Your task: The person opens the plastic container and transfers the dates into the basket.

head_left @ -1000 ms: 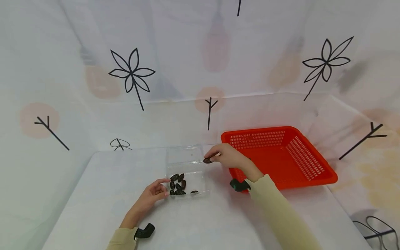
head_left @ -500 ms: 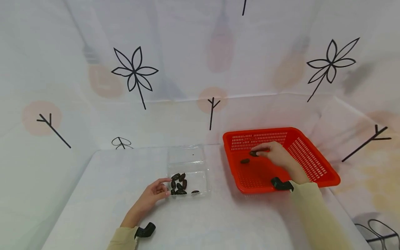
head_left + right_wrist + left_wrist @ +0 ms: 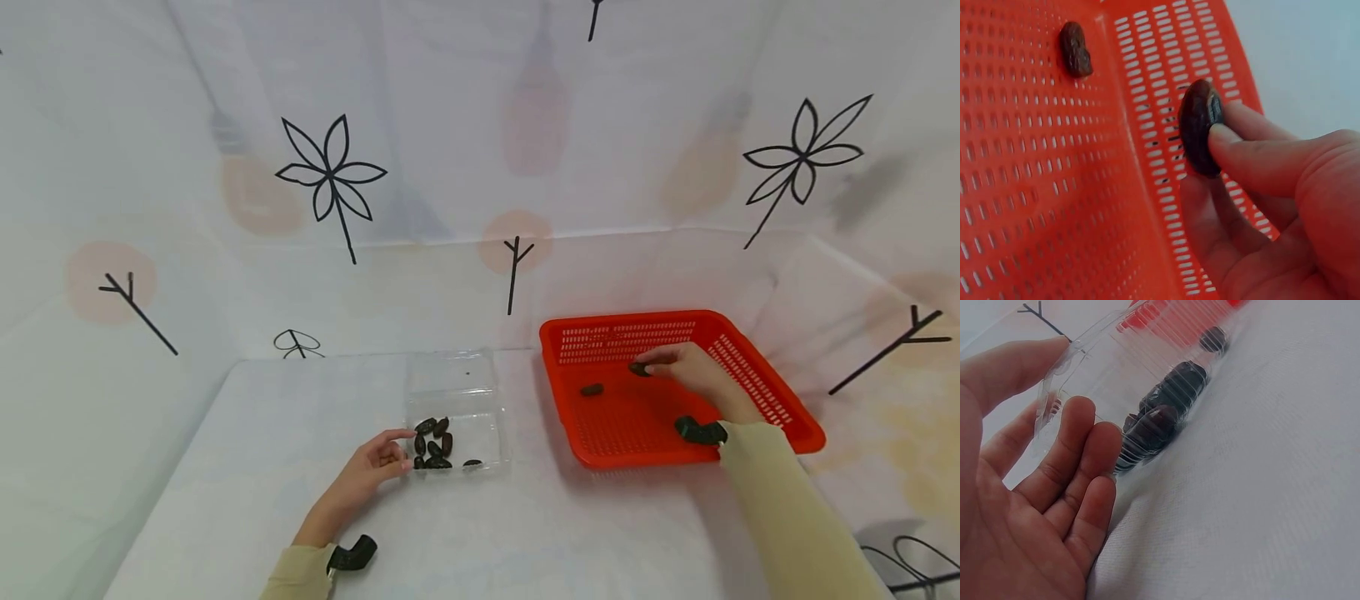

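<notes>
The left hand (image 3: pixel 368 467), fingers half curled, grips the left edge of a clear box (image 3: pixel 477 425) of dates (image 3: pixel 447 444); farther off, the right hand (image 3: pixel 693 371), thumb and fingers nearly closed, pinches one date (image 3: pixel 1196 128) over the red basket (image 3: pixel 637 458), where another date (image 3: pixel 592 389) lies

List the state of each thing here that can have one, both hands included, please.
Right hand: pinching a date
Held date: over the basket
Loose date: lying in the basket
Basket: uncovered, upright
Left hand: touching the box
Box: open, holding several dates
Lid: folded back
Box dates: most grouped near the left hand, one apart
</notes>
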Demonstrator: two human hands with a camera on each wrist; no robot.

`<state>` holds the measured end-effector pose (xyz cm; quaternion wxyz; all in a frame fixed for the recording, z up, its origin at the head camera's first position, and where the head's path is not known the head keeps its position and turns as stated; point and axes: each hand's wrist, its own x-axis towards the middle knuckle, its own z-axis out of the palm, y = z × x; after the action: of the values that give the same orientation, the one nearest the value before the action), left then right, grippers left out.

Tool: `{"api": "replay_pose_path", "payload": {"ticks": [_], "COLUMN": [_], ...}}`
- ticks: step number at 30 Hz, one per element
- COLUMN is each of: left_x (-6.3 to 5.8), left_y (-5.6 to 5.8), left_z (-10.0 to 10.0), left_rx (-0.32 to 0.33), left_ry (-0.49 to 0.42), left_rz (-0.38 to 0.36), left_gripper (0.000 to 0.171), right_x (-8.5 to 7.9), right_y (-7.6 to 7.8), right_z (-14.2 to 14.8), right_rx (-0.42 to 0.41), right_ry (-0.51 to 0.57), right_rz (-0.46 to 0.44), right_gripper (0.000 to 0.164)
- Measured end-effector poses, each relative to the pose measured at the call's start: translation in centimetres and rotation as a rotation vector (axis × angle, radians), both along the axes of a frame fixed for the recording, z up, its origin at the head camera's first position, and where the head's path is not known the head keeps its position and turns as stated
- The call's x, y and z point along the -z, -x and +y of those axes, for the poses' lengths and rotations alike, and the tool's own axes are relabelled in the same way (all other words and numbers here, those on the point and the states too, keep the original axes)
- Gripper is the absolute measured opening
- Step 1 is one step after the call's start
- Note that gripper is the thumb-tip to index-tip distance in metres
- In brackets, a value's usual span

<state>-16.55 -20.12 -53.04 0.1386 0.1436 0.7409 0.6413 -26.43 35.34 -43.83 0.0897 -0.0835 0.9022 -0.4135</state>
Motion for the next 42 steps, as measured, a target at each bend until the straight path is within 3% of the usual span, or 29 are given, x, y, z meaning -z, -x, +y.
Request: {"api": "replay_pose_path", "payload": {"ticks": [12, 26, 42], "left_x": [0.0, -0.1, 0.2], "left_y": [0.1, 0.2, 0.0], "left_z": [0.3, 0.4, 0.0], "left_rx": [0.011, 0.032, 0.007], "left_ry": [0.004, -0.03, -0.029], "left_rz": [0.008, 0.016, -0.011], "left_gripper": [0.053, 0.053, 0.054], "right_x": [0.7, -0.2, -3.8], "right_y": [0.2, -0.1, -0.9], "right_z": [0.8, 0.6, -6.2], "right_rx": [0.031, 0.035, -0.031], "right_ry": [0.033, 0.04, -0.006], "right_rz": [-0.048, -0.018, 0.065], "right_gripper": [0.03, 0.034, 0.025]}}
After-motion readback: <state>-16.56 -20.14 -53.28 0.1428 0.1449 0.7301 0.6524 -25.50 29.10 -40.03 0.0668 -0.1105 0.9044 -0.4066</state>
